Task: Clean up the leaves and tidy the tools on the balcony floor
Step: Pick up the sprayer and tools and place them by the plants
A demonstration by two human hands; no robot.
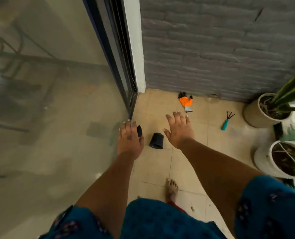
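So the tools are scattered over the tan tiled balcony floor (pixel 191 159). There's a small black plastic pot (pixel 156 140) tipped on its side pretty much in the middle, between the two outstretched hands. Further back, close to the grey brick wall (pixel 212 49), an orange and black gardening glove (pixel 186 102) lies flat on the tiles. Off to the right of that is a little hand rake (pixel 227 121) with a teal handle and black prongs, lying apart from everything else. I can only make out a few tiny bits of debris on the tiles near the bare foot (pixel 171 188), too small to say if they're leaves.

Both hands hang above the floor, holding nothing. The left hand (pixel 128 137) is right by the sliding glass door (pixel 57 83), fingers relaxed and pointing down; a black cover sits on one finger. The right hand (pixel 179 129) is spread open, fingers splayed, just right of the black pot and not touching it.

On the right edge two white planters (pixel 257 116) with green plants stand against the wall, well away from the hands.
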